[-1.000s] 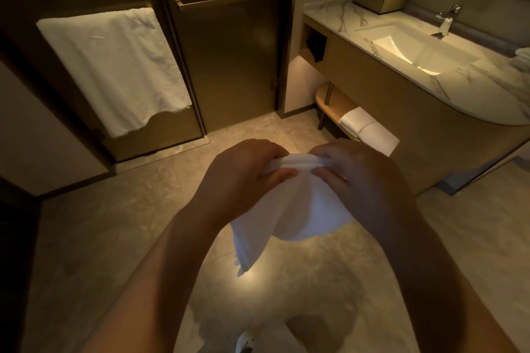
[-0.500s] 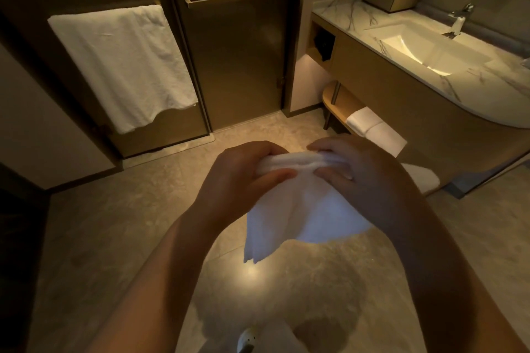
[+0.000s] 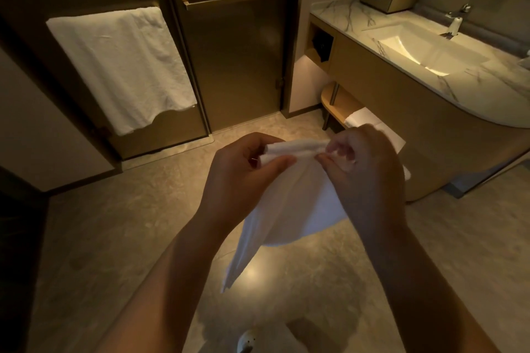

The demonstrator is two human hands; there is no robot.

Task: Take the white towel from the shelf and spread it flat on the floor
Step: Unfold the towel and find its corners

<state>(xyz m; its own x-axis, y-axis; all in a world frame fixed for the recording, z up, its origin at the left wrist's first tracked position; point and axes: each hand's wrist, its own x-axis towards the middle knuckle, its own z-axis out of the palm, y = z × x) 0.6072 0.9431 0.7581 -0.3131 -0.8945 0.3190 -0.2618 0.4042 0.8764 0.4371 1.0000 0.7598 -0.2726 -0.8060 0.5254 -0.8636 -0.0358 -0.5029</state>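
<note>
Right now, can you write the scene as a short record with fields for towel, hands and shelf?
towel: white towel, in the air above the floor, hanging down, not spread
left: left hand grips the top edge
right: right hand pinches the top edge, close by
shelf: shelf under the sink holds another folded towel

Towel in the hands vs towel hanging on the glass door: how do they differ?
The held towel is pinched along its top edge by the left hand and right hand; the hanging towel drapes on the glass door, untouched. The held towel is bunched, its layers trailing down to a corner; the hanging towel is spread open and flat. Both are white and off the floor.
</note>
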